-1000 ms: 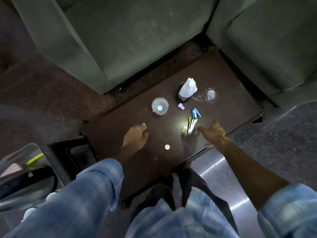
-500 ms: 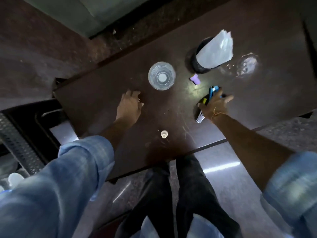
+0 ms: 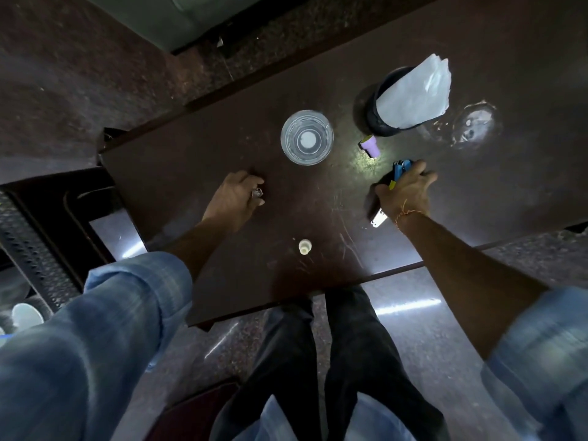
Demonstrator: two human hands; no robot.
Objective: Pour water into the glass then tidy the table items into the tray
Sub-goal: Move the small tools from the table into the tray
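Note:
A clear glass (image 3: 306,137) with water stands upright near the middle of the dark brown table (image 3: 178,167). My right hand (image 3: 403,191) lies over a bundle of pens (image 3: 400,171), its fingers curled around them; blue caps stick out past the fingers and a silver tip shows near the wrist. My left hand (image 3: 236,199) rests flat on the table, left of and nearer than the glass, holding nothing. A small purple cap-like piece (image 3: 369,146) lies right of the glass. A small white cap (image 3: 304,246) sits near the table's front edge.
A black cup holding white tissue (image 3: 410,94) stands at the back right, with a second clear glass (image 3: 474,127) lying beside it. A dark tray-like stand (image 3: 57,218) is left of the table. Green sofa cushions lie beyond. My legs are below the front edge.
The camera has moved closer and looks down over the table. My right hand reached forward onto the pens and closed around them. My left hand stayed flat on the table.

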